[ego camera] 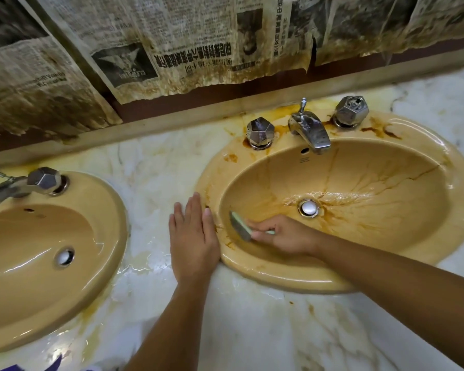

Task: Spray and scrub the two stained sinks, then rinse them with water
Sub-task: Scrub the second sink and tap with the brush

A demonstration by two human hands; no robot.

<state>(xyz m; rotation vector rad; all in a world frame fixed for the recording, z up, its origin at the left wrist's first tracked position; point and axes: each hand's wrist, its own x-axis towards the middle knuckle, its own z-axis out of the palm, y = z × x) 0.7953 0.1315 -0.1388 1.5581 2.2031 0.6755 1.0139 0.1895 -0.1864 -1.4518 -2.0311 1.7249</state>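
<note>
Two tan oval sinks sit in a marble counter. The right sink [373,279] is wet, with brown rust streaks running down its bowl to the drain [309,208]. My right hand [284,235] reaches into its left side and grips a green scrub sponge [240,226] pressed against the bowl wall. My left hand [192,239] lies flat with straight fingers on the counter, touching the right sink's left rim. The left sink [102,236] looks cleaner and shiny, with its drain [64,257] at the bottom.
A chrome faucet [310,131] with two faceted knobs [260,132] [351,109] stands behind the right sink. The left sink's knob [44,180] and its spout show at the left edge. Stained newspaper [172,44] hangs on the wall. The marble counter [252,330] is wet and yellow-stained.
</note>
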